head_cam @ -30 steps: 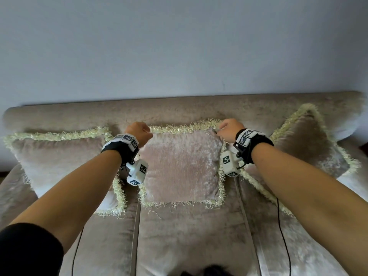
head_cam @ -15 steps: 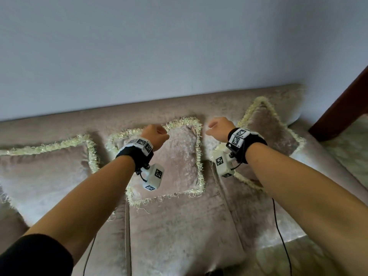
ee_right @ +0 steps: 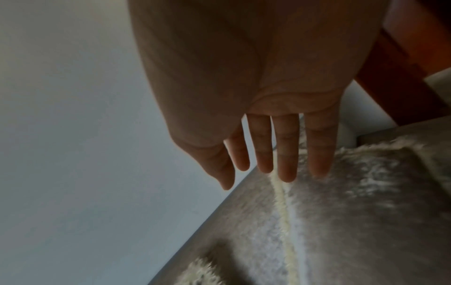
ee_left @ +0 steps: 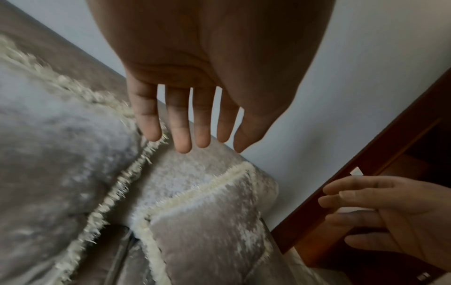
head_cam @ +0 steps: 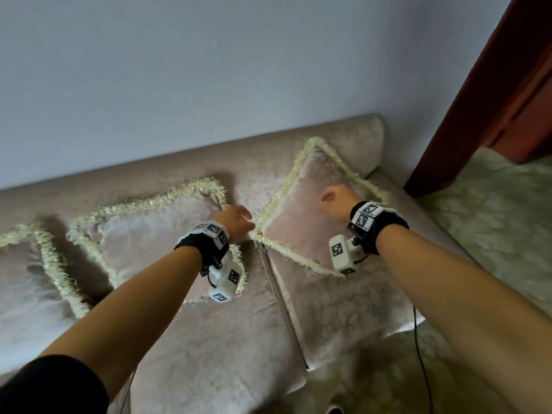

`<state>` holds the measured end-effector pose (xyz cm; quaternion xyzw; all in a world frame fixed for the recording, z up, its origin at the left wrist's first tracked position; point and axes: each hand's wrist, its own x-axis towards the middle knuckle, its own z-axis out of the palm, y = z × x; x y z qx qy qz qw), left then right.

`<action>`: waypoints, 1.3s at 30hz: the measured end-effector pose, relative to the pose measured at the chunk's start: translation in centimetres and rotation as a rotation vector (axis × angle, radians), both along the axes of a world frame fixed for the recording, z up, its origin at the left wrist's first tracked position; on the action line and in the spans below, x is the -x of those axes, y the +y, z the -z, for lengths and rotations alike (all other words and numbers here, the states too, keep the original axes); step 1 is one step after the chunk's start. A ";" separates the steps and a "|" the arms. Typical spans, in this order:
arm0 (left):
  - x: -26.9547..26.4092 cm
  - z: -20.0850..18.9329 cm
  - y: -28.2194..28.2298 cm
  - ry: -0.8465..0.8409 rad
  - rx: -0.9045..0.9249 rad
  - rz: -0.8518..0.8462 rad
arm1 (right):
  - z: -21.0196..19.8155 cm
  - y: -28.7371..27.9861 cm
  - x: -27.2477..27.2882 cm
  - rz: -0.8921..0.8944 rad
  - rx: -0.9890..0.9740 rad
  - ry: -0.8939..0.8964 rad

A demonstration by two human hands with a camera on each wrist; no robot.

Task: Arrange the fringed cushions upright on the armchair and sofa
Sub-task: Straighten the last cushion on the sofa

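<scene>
Now, step in hand: the end cushion (head_cam: 316, 204) looks next in line for setting up, judging from where both hands hover.
Landmark: the sofa (head_cam: 209, 339); every place below is told from it.
End cushion: at the sofa's far right end, leaning on the backrest, turned cornerwise like a diamond rather than square.
Middle cushion (head_cam: 155, 231): at the sofa's centre, propped on the backrest, slightly skewed.
Third cushion (head_cam: 24, 282): toward the sofa's left end, only partly in view.
Left hand (head_cam: 234, 224): over the gap between middle and end cushions, fingers (ee_left: 182, 123) straight and spread, grip wide, holding nothing.
Right hand (head_cam: 336, 201): above the end cushion's face, fingers (ee_right: 288, 150) straight, grip wide and empty.
Next move calls for: taking the end cushion by its fringed edges, one hand each side, and turning it square against the backrest.
Armchair: not in view.
</scene>
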<state>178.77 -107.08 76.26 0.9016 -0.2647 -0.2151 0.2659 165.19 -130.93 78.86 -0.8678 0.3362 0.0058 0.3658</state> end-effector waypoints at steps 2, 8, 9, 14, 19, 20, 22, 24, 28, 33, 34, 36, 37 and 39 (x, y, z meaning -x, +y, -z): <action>2.2 0.4 -4.5 -0.001 -0.002 0.021 | 0.3 -4.4 2.7 0.032 0.021 0.022; 6.4 0.9 -14.0 -0.009 -0.013 0.073 | 0.5 -12.8 7.2 0.076 0.050 0.004; 6.5 0.9 -14.8 -0.012 -0.017 0.073 | 0.6 -13.6 7.2 0.071 0.039 0.000; 4.6 2.2 -16.8 0.023 -0.032 0.047 | 1.6 -15.7 5.6 0.024 0.027 0.028; -0.1 3.5 -16.8 0.103 0.040 -0.094 | 1.8 -17.2 3.0 -0.046 0.058 0.089; -1.0 3.7 -16.6 0.132 0.073 -0.146 | 1.6 -17.5 2.3 -0.066 0.056 0.100; -2.7 4.2 -16.3 0.194 0.134 -0.256 | 1.2 -18.3 0.6 -0.094 0.058 0.098; -3.8 4.5 -16.2 0.226 0.152 -0.339 | 0.9 -19.0 -1.2 -0.124 0.090 0.089; -5.4 4.9 -17.2 0.232 0.174 -0.431 | 0.9 -20.6 -4.6 -0.213 0.105 0.068; -6.4 5.7 -19.9 0.206 0.214 -0.569 | 2.2 -24.1 -8.3 -0.357 0.107 0.066; -6.4 5.9 -20.5 0.198 0.217 -0.602 | 2.4 -24.9 -9.0 -0.395 0.127 0.070; -6.1 6.4 -21.7 0.206 0.205 -0.659 | 2.6 -26.4 -10.3 -0.474 0.165 0.100; -5.9 6.5 -22.3 0.213 0.194 -0.677 | 2.7 -27.2 -10.9 -0.508 0.178 0.111; -5.6 6.7 -23.4 0.221 0.182 -0.711 | 2.7 -28.7 -12.1 -0.546 0.184 0.109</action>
